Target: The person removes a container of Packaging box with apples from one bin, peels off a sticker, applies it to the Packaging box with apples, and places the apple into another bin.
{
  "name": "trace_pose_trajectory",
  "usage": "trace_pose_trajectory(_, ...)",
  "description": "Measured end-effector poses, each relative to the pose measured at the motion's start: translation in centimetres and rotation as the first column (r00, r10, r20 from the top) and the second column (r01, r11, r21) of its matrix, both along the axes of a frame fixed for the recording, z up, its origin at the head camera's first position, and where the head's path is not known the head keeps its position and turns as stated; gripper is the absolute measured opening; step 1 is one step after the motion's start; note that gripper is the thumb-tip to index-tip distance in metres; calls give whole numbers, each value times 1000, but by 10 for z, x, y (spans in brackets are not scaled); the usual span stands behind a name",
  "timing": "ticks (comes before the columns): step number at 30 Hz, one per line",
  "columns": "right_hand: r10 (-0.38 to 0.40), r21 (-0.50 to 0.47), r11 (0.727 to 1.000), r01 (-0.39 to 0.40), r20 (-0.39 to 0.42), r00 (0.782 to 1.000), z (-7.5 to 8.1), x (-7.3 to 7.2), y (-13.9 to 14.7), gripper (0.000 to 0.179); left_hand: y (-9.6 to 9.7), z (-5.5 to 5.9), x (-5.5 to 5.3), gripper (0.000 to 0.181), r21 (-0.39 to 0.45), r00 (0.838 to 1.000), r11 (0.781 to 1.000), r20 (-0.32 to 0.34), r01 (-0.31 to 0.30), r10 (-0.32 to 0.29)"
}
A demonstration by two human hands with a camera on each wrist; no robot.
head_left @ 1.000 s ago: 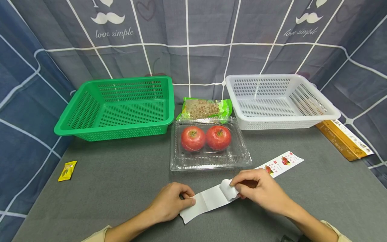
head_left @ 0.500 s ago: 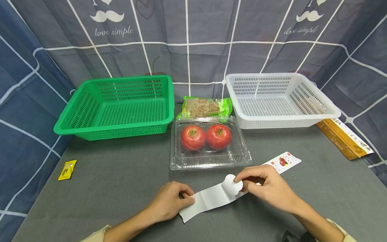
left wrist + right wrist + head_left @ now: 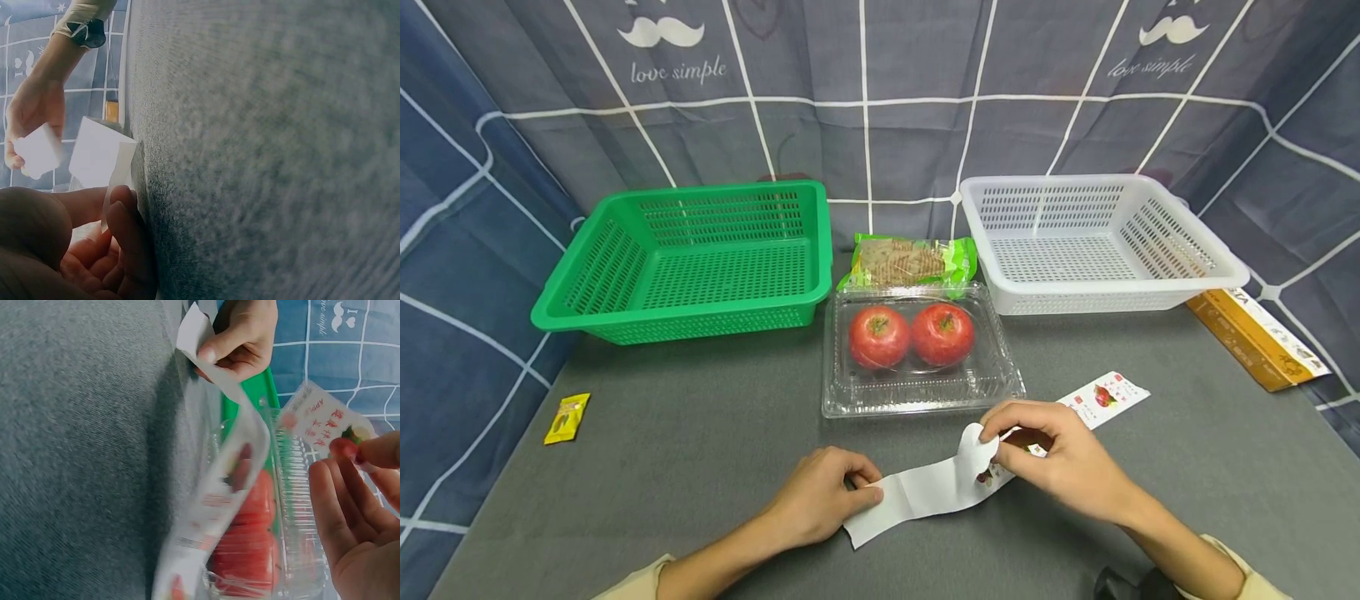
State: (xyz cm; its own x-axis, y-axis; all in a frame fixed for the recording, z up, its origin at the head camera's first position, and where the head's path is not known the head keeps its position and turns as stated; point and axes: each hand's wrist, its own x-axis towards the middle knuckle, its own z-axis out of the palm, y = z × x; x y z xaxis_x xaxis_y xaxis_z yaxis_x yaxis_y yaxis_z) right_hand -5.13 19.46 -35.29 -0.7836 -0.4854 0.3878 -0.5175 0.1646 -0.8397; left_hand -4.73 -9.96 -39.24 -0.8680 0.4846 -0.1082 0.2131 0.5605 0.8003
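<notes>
- Grey table (image 3: 700, 450): carries everything below, with a blue checked cloth hung behind it.
- Green basket (image 3: 625, 308), far left, and white basket (image 3: 1217, 275), far right: both sit against the cloth, well apart from my hands.
- Clear clamshell box (image 3: 992, 387): shut over two red apples (image 3: 912, 335), between the baskets and just beyond my hands; a green snack pack (image 3: 913, 260) lies behind it.
- Brown carton (image 3: 1255, 337): lies flat at the right edge.
- Label strip (image 3: 925, 492): lies near me on the table, white backing up at its left end, printed end (image 3: 1105, 393) beyond my right hand.
- My left hand (image 3: 820, 504): fingers curled, pinching the strip's left end down against the table.
- My right hand (image 3: 1060, 458): thumb and fingers pinch a round white sticker (image 3: 976, 440), lifted off the strip's middle.
- Yellow sachet (image 3: 567, 418): lies alone near the left edge.
</notes>
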Motion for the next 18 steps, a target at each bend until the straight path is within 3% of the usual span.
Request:
trace_pose_trajectory(9,-47,-21,999,46,-13,999,11,-2,5,36,0,2,0,5,-5,1000,1000,0,0,0)
trace_pose_trajectory(18,-128,38,991,127,22,992,23,-10,4,32,-2,2,1,3,-13,999,999,-19,-30,30)
